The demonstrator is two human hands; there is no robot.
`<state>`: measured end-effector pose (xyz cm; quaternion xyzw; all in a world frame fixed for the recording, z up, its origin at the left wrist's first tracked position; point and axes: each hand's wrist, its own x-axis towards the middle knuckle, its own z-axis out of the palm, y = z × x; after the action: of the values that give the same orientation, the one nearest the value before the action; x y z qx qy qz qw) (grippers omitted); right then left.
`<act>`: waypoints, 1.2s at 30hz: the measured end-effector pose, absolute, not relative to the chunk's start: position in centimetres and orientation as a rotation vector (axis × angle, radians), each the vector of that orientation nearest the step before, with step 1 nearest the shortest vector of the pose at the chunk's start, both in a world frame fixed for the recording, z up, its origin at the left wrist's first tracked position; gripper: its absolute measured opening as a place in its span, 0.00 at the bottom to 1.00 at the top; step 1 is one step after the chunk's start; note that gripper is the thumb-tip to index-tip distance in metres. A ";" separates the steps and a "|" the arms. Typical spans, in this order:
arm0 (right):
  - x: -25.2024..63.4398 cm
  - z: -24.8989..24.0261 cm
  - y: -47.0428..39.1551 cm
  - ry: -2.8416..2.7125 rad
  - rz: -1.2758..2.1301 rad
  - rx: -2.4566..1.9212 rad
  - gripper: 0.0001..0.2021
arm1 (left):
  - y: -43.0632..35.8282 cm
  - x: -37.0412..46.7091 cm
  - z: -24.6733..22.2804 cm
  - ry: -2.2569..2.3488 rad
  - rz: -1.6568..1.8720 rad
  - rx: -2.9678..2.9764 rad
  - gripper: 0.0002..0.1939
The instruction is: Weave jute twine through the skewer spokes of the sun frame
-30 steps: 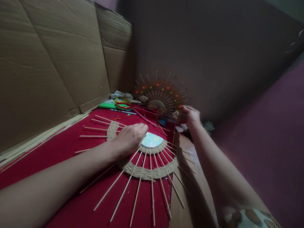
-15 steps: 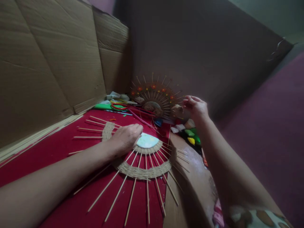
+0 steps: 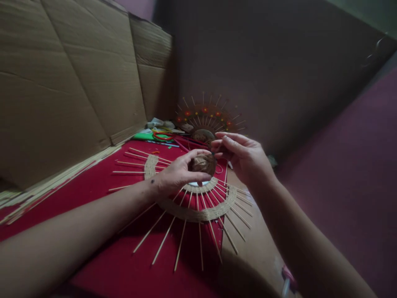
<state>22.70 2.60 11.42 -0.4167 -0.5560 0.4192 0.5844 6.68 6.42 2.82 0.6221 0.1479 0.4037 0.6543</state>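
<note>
My left hand (image 3: 182,171) is wrapped around a ball of brown twine (image 3: 203,164), thumb below and fingers above. Close by on the right, my right hand (image 3: 240,155) is raised with thumb and fingertips pinched together at the ball's edge; whatever is between them is too small to make out. Beneath both hands lies a half-round woven piece (image 3: 198,214), with thin sticks fanning out from a small white centre (image 3: 200,183) and a braided band crossing them. The ball and left hand hide part of that centre.
A finished fan-shaped piece with red flowers (image 3: 204,111) leans at the back. Red-handled scissors (image 3: 163,135) and a green item (image 3: 144,136) lie at the far edge of the red surface (image 3: 149,277). Cardboard (image 3: 93,74) stands on the left; tan board (image 3: 245,265) is at right.
My left hand has lifted off the woven piece and now holds the twine ball. My right hand has come in from the right and back, next to the ball.
</note>
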 end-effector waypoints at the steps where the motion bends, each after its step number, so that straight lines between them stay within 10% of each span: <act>1: 22.9 11.0 2.1 -1.268 0.948 -0.974 0.13 | 6.2 6.6 3.0 0.309 0.897 1.369 0.33; 19: 24.2 3.0 -4.1 -1.363 1.144 -0.998 0.34 | 4.5 7.4 1.8 0.227 0.589 1.528 0.24; 36: 23.2 2.1 -5.3 -1.802 0.149 -1.392 0.24 | 3.0 7.0 2.5 0.271 1.282 2.265 0.05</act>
<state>23.25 -5.34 2.08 -0.5545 -0.7178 0.0594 0.4168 6.98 2.98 2.48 0.8359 0.0999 0.4732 0.2594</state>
